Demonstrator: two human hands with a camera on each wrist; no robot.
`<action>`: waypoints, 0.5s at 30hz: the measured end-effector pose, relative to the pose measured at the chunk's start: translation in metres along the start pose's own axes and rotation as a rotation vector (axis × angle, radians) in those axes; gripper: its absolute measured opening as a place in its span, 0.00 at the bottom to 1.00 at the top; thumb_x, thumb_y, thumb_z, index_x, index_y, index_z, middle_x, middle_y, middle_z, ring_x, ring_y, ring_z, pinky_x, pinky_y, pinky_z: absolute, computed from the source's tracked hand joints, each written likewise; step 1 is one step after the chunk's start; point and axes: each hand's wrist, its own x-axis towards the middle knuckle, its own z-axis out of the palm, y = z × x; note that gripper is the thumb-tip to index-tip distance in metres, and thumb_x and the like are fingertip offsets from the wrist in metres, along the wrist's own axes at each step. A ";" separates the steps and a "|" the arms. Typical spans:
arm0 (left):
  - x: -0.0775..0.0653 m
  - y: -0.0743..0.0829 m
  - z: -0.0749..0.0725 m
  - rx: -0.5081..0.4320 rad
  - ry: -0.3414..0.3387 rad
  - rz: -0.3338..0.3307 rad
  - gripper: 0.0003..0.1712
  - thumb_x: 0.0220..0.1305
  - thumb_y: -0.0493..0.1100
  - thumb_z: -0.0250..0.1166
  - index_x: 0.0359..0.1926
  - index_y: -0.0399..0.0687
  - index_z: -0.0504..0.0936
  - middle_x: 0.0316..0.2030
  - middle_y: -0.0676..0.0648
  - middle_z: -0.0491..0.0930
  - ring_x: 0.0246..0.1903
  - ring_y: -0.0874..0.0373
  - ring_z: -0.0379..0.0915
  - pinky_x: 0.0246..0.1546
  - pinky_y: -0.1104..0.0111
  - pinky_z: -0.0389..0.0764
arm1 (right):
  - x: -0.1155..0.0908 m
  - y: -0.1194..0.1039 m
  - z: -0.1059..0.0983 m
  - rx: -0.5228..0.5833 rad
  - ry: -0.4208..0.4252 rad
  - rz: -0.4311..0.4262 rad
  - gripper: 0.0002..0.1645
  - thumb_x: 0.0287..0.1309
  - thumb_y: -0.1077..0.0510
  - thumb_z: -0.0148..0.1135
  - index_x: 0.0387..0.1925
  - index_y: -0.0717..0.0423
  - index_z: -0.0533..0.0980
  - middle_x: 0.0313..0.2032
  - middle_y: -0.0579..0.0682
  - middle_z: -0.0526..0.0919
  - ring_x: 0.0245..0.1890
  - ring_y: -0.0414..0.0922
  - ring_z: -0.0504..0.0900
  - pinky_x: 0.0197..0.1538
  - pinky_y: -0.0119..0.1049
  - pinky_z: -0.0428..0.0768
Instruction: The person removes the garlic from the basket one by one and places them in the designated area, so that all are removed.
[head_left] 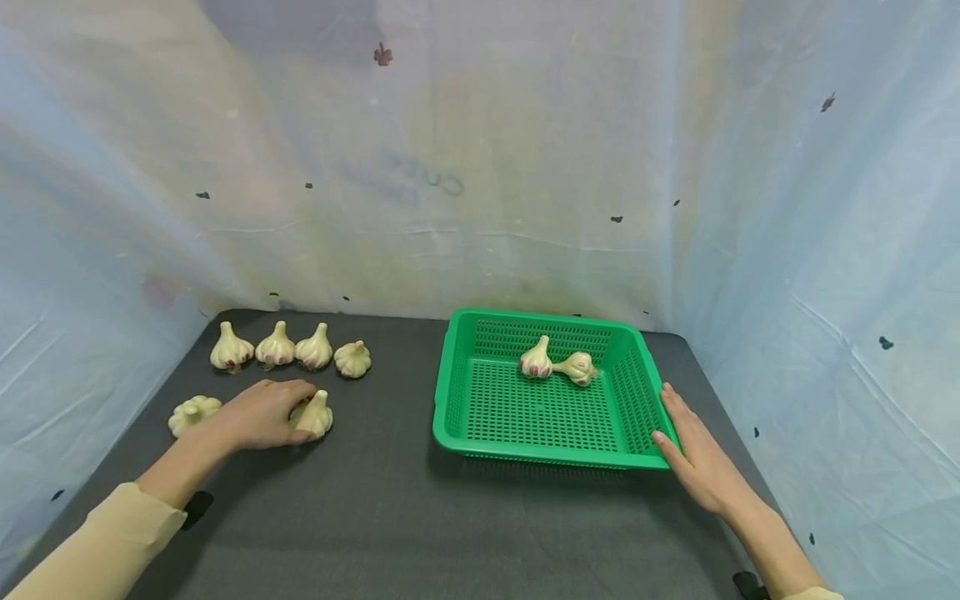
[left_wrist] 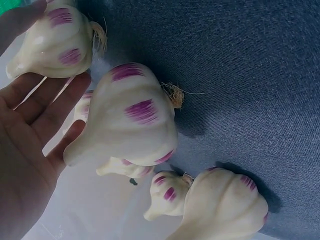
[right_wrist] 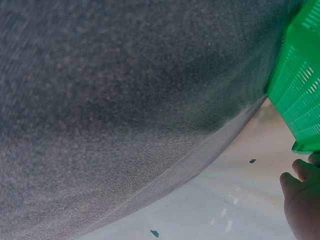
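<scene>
My left hand (head_left: 262, 414) grips a garlic bulb (head_left: 318, 415) at the front of the group on the left of the dark table. In the left wrist view, the held bulb (left_wrist: 55, 42) has purple streaks and a tuft of roots. Another garlic bulb (left_wrist: 125, 115) stands close by the fingertips. Beyond the wrist in the head view sits a pale bulb (head_left: 193, 412). My right hand (head_left: 701, 458) holds the right rim of a green plastic basket (head_left: 555, 457), thumb over the edge. Inside lie two bulbs, one upright (head_left: 536, 358), one tipped over (head_left: 577, 367).
Behind my left hand, a row of several garlic bulbs (head_left: 274, 344) lines the back left of the table (head_left: 390, 517). Pale plastic sheeting (head_left: 525, 167) walls in the back and both sides.
</scene>
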 end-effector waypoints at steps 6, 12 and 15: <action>-0.001 0.001 -0.001 -0.017 0.005 -0.012 0.35 0.57 0.57 0.79 0.59 0.40 0.83 0.53 0.41 0.85 0.52 0.42 0.82 0.53 0.41 0.77 | 0.000 0.000 0.000 -0.004 0.002 0.000 0.42 0.79 0.56 0.51 0.83 0.60 0.46 0.82 0.58 0.45 0.82 0.46 0.40 0.79 0.29 0.37; 0.000 0.004 -0.002 -0.051 -0.002 -0.014 0.32 0.58 0.54 0.78 0.59 0.43 0.83 0.52 0.45 0.85 0.50 0.44 0.82 0.52 0.43 0.78 | 0.000 0.000 0.000 -0.003 -0.001 0.004 0.42 0.79 0.56 0.51 0.83 0.60 0.45 0.82 0.58 0.45 0.82 0.48 0.41 0.79 0.30 0.37; -0.001 0.006 -0.001 -0.062 0.005 -0.010 0.32 0.59 0.53 0.78 0.59 0.43 0.83 0.53 0.44 0.85 0.52 0.44 0.82 0.53 0.42 0.78 | 0.000 0.000 0.000 -0.003 -0.001 0.005 0.42 0.79 0.56 0.51 0.83 0.60 0.45 0.82 0.58 0.45 0.82 0.49 0.41 0.79 0.30 0.37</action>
